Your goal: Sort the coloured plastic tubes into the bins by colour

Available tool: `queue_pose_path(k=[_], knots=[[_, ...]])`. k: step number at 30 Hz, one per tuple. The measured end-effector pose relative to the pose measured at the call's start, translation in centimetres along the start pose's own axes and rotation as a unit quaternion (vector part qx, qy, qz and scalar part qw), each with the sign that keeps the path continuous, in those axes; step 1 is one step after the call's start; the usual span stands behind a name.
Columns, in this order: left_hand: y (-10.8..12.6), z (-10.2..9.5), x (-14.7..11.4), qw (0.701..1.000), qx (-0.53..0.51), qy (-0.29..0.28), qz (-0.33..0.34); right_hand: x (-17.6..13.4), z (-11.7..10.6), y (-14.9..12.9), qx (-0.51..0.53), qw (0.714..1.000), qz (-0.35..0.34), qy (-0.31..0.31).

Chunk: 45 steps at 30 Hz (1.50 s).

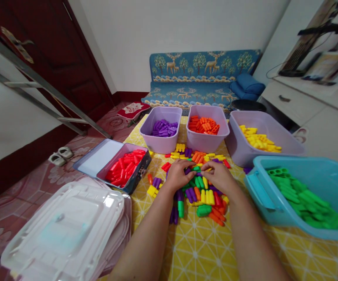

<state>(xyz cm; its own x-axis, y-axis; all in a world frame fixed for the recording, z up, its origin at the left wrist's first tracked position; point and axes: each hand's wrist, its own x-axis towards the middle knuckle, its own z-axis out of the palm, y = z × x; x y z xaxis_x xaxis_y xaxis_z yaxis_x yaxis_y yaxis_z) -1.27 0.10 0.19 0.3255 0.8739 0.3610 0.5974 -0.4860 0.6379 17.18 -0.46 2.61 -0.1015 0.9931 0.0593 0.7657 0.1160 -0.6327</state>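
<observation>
A loose pile of bullet-shaped plastic building blocks (207, 197) in green, purple, yellow, orange and red lies on the yellow tablecloth (198, 253). Over the back of this pile, my left hand (179, 173) is closed, with thumb and forefinger bent around a block. My right hand (217, 175) faces it, its fingertips pinched at a block from the other side. Between the two hands show a green block (197, 168) and a bit of purple. The fingers partly cover these pieces, so I cannot tell whether they are joined.
Behind the pile stand lilac bins with purple blocks (165, 128), orange blocks (204, 125) and yellow blocks (259, 139). A turquoise bin (259, 191) of green blocks is at right. At left are an opened case (131, 187) of red blocks and stacked clear lids (69, 226).
</observation>
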Motion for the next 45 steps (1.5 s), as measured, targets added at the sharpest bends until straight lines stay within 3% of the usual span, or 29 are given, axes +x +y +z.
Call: queue_pose_path(k=[2,4,8,12,16,19,22,27,30,33,36,41,43,45], knots=[[0.1,0.0,0.0,1.0,-0.01,0.008,-0.017,0.3,0.6,0.4,0.031,0.998,-0.022,0.047],[0.2,-0.1,0.1,0.999,-0.015,0.018,-0.033,0.5,1.2,0.6,-0.005,0.995,-0.049,0.084],[0.4,-0.2,-0.1,1.0,0.003,0.013,-0.005,0.3,1.9,0.5,-0.084,0.994,-0.051,0.04],[0.4,-0.1,-0.2,0.999,0.039,-0.01,0.018,0.0,1.8,0.2,-0.097,0.995,-0.026,0.021],[0.2,0.0,-0.2,1.0,0.02,-0.01,0.01,0.1,2.0,0.3,-0.011,0.999,-0.031,0.021],[0.1,0.2,-0.1,0.999,-0.044,0.023,-0.007,0.5,2.6,0.7,0.11,0.993,-0.03,0.029],[-0.1,0.4,-0.2,0.993,-0.104,0.059,-0.017,0.6,2.7,0.8,0.15,0.987,-0.046,0.017],[-0.2,0.7,-0.2,0.986,-0.142,0.077,-0.028,0.0,1.6,-0.3,0.05,0.995,-0.077,-0.03],[0.1,0.6,-0.2,0.983,-0.167,0.069,-0.04,-0.3,1.2,-1.1,-0.04,0.998,-0.053,-0.004],[0.5,0.3,-0.2,0.979,-0.177,0.088,-0.052,-0.3,0.7,-1.7,-0.057,0.997,-0.045,0.019],[0.5,0.1,-0.1,0.981,-0.149,0.122,-0.037,-0.5,-0.2,-2.0,0.03,0.998,-0.057,0.014],[-0.1,0.2,0.1,0.985,-0.1,0.14,-0.032,-1.1,-2.5,-1.7,0.204,0.976,-0.055,-0.056],[-0.2,0.3,0.1,0.987,-0.094,0.131,-0.025,-1.1,-3.1,-1.6,0.281,0.959,-0.02,0.017],[-0.2,0.3,0.1,0.989,-0.087,0.117,-0.017,-0.8,-3.3,-1.6,0.388,0.911,-0.002,0.137]])
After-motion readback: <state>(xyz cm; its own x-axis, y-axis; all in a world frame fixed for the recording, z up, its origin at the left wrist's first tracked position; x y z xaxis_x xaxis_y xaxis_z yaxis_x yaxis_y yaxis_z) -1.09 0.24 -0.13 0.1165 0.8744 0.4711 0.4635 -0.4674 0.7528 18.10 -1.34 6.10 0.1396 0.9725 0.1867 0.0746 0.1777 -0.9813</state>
